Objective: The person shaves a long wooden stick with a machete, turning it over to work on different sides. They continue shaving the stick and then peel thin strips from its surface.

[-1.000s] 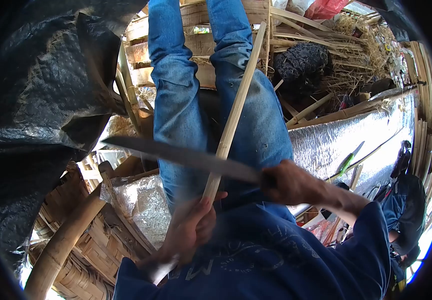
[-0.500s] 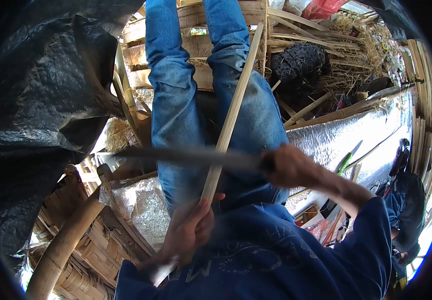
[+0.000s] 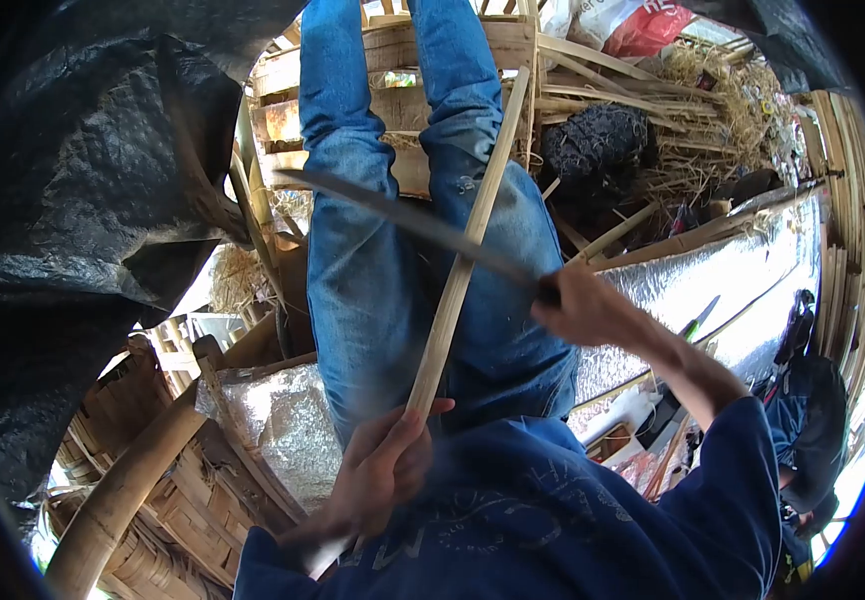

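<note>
My left hand (image 3: 384, 462) is closed round the lower end of a long pale bamboo strip (image 3: 439, 345), which slants up to the right over my jeans (image 3: 357, 270). In my right hand (image 3: 592, 308) is the dark handle of a long-bladed knife (image 3: 392, 210). The blade points to the upper left and crosses the strip at about its middle, touching it or very close above it. Part of the handle is hidden by my right fingers.
Black plastic sheeting (image 3: 82, 180) hangs at the left, above a thick bamboo pole (image 3: 122, 500). Silver foil sheeting (image 3: 742, 250) lies at the right, with a green-handled knife (image 3: 692, 325) on it. A black lump (image 3: 597, 145) sits near straw. Another person (image 3: 807, 430) is at the right edge.
The long knife has moved up along the strip, and its blade now tilts to the upper left. My right hand has shifted slightly; my left hand still holds the strip's lower end.
</note>
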Tool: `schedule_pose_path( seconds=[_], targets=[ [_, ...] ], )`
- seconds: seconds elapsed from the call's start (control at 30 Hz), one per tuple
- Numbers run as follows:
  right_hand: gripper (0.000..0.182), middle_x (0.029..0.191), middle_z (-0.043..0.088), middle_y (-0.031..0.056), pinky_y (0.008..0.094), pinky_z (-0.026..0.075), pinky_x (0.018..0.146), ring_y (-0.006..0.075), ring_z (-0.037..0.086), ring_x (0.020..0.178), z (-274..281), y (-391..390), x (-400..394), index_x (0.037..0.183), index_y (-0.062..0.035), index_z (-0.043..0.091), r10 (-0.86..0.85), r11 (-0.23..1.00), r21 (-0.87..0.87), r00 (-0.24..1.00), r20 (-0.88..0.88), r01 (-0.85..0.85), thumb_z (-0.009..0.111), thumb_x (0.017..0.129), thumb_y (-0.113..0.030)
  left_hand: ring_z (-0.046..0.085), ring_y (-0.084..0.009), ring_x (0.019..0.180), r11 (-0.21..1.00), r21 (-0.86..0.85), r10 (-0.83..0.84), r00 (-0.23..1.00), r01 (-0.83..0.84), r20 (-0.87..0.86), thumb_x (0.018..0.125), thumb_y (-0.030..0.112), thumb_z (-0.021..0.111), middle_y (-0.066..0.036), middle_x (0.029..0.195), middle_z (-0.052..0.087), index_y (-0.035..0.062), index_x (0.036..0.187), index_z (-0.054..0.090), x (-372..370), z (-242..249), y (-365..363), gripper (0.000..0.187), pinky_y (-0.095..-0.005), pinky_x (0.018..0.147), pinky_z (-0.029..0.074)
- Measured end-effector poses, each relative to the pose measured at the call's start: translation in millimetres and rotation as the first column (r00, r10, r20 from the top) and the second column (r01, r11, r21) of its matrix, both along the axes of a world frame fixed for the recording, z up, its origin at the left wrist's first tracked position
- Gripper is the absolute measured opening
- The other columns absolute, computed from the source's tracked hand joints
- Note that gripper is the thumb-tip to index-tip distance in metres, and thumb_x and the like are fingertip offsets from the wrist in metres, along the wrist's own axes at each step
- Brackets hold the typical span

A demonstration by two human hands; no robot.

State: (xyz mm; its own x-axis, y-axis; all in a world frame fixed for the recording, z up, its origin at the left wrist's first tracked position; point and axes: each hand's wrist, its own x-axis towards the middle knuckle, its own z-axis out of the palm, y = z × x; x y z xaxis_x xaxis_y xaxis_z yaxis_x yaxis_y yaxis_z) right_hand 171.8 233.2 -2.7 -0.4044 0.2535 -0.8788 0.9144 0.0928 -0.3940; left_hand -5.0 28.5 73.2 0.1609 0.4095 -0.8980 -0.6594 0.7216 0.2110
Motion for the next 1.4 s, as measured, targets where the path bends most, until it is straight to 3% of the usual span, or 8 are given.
schedule_pose_path(
  seconds=[0.2, 0.43, 0.6, 0.7, 0.87, 1.27, 1.33, 1.4],
  targets=[
    [0.022, 0.059, 0.062, 0.0159, 0.0356, 0.051, 0.047, 0.0242, 0.062, 0.048, -14, -23, 12, 0.079, 0.0018, 0.064, 0.182, 0.982, 0.126, 0.902, -0.391, -0.143, 0.058, 0.079, -0.020, 0.026, -0.0009, 0.044, 1.000, -0.010, -0.001, 1.000, 0.001, 0.023, 0.101, 0.030, 0.039, 0.007, 0.058, 0.028, -0.0022, 0.127, 0.043, -1, -1, -4, 0.042, -0.0187, 0.038, 0.021],
    [0.020, 0.064, 0.064, 0.0158, 0.0362, 0.049, 0.052, 0.0223, 0.063, 0.054, -11, -7, 8, 0.081, 0.0039, 0.065, -0.026, 0.997, 0.064, 0.981, -0.192, 0.039, 0.057, 0.081, -0.015, 0.026, -0.0006, 0.045, 1.000, 0.003, 0.005, 1.000, -0.005, 0.023, 0.101, 0.029, 0.038, 0.008, 0.058, 0.028, -0.0020, 0.127, 0.043, -1, 2, 0, 0.041, -0.0183, 0.039, 0.021],
    [0.018, 0.062, 0.064, 0.0145, 0.0378, 0.054, 0.058, 0.0277, 0.065, 0.055, -8, -13, 0, 0.079, -0.0013, 0.065, 0.255, 0.955, 0.224, 0.921, -0.294, -0.193, 0.059, 0.076, -0.019, 0.027, -0.0006, 0.045, 1.000, -0.017, -0.013, 1.000, 0.013, 0.003, 0.101, 0.030, 0.038, 0.008, 0.059, 0.029, -0.0022, 0.126, 0.044, -2, 2, -1, 0.041, -0.0183, 0.039, 0.022],
    [0.019, 0.060, 0.062, 0.0113, 0.0330, 0.051, 0.048, 0.0194, 0.061, 0.048, -41, 33, 5, 0.081, 0.0024, 0.062, -0.072, 0.903, 0.411, 0.987, -0.144, 0.126, 0.060, 0.080, -0.017, 0.028, -0.0008, 0.045, 0.999, 0.008, -0.042, 0.999, 0.042, -0.008, 0.101, 0.031, 0.038, 0.007, 0.060, 0.032, -0.0023, 0.125, 0.046, -3, 2, -3, 0.041, -0.0181, 0.039, 0.022],
    [0.012, 0.051, 0.043, 0.0002, 0.0251, 0.034, 0.036, 0.0088, 0.042, 0.039, -35, 71, 31, 0.089, -0.0017, 0.051, -0.496, 0.825, 0.173, 0.836, -0.236, 0.538, 0.052, 0.087, -0.013, 0.030, -0.0020, 0.044, 0.995, 0.026, -0.097, 0.995, 0.097, 0.008, 0.101, 0.033, 0.036, 0.005, 0.060, 0.037, -0.0023, 0.119, 0.049, -9, -6, -6, 0.042, -0.0182, 0.038, 0.024],
    [0.030, 0.077, 0.055, 0.0027, 0.0239, 0.042, 0.040, 0.0090, 0.051, 0.053, -68, 92, 23, 0.111, 0.0007, 0.058, -0.750, 0.616, -0.176, 0.505, -0.427, 0.768, 0.049, 0.090, -0.018, 0.028, -0.0037, 0.038, 0.998, -0.013, 0.056, 0.988, -0.055, 0.147, 0.102, 0.034, 0.032, 0.002, 0.060, 0.039, 0.0020, 0.108, 0.050, -10, -15, -16, 0.037, -0.0195, 0.034, 0.023],
    [0.031, 0.077, 0.055, 0.0020, 0.0235, 0.043, 0.042, 0.0093, 0.052, 0.056, -70, 89, 18, 0.112, -0.0001, 0.058, -0.819, 0.547, -0.335, 0.408, -0.403, 0.767, 0.049, 0.093, -0.022, 0.028, -0.0052, 0.036, 0.868, -0.020, 0.372, 0.623, -0.497, 0.688, 0.102, 0.034, 0.028, 0.002, 0.058, 0.037, 0.0051, 0.101, 0.047, -4, -38, -32, 0.035, -0.0198, 0.030, 0.024],
    [0.032, 0.076, 0.054, 0.0014, 0.0230, 0.044, 0.045, 0.0096, 0.052, 0.058, -77, 87, 17, 0.112, -0.0009, 0.058, -0.880, 0.458, -0.476, 0.308, -0.361, 0.751, 0.048, 0.096, -0.027, 0.027, -0.0059, 0.035, 0.839, -0.061, 0.400, 0.537, -0.540, 0.743, 0.102, 0.033, 0.026, 0.002, 0.057, 0.036, 0.0068, 0.098, 0.046, 1, -47, -39, 0.033, -0.0199, 0.029, 0.024]
  ],
)
